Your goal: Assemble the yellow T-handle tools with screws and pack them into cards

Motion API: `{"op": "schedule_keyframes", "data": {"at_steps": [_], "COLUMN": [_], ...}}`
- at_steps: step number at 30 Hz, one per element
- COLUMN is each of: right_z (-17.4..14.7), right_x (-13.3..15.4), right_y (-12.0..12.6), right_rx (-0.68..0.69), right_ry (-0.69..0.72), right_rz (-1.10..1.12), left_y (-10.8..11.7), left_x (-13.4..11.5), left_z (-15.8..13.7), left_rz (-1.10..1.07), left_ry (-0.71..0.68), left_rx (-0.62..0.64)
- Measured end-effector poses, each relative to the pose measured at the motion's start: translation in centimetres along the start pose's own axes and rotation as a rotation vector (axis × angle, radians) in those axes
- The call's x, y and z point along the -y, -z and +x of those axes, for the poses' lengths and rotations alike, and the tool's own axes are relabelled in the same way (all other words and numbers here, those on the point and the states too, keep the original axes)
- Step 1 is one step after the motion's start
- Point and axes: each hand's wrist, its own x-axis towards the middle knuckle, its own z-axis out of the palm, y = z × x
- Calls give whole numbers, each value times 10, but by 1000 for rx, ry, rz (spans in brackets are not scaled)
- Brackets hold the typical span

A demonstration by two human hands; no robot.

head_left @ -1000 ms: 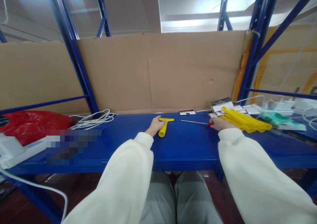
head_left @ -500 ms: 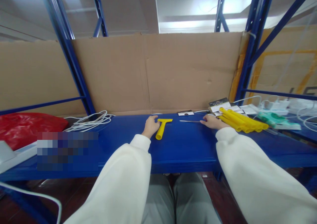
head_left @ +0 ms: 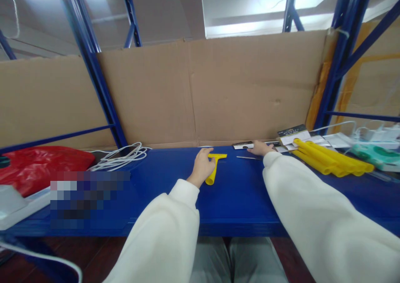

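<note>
A yellow T-shaped scraper [head_left: 213,171] lies on the blue tabletop, its handle toward me. My left hand [head_left: 203,167] is closed at the left end of its head, thumb and forefinger on either side. My right hand [head_left: 261,148] reaches to the back of the table, fingers apart at the right end of a small black-and-white card pack [head_left: 242,145]. Whether those fingers touch the pack is hard to tell. Just in front of this hand lies a thin metal strip [head_left: 246,157], flat on the table.
Several yellow tubular handles [head_left: 331,160] lie at the right, beside black-and-white cards [head_left: 293,133] and a green-and-white pack [head_left: 376,156]. On the left are coiled white cable [head_left: 125,158] and a red plastic bag [head_left: 46,166]. A cardboard wall [head_left: 218,95] and blue posts stand behind.
My right hand has moved off the metal strip, back toward the card pack; the strip stays lying. My left hand has come further over the scraper's head. The view has shifted slightly.
</note>
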Motion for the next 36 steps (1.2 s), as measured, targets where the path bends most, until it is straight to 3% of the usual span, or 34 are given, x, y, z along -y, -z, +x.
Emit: {"op": "schedule_keyframes", "data": {"at_steps": [6,18,22,26,29,36], "right_z": [3,-3,0,13,15,-29], "right_x": [24,22,23,28,30,22], "right_y": [0,-4,2,12,19,15], "right_rx": [65,-29,-216,-390,-315,-176], "right_ry": [-138,-93,-131,-236,-295,-317], "right_rz": [-190,-133,163,726,1058,1385], "left_y": [2,5,5,8,10,17], "left_x": [-9,-12,-10,-9,-9,-5], "left_z": [-5,-8,-6,-3,0,4], "left_rz": [11,4,6,17,24,36], "left_ry": [-64,-122,-105,-63,-38,58], "left_rx": [0,15,5,2,-2,9]}}
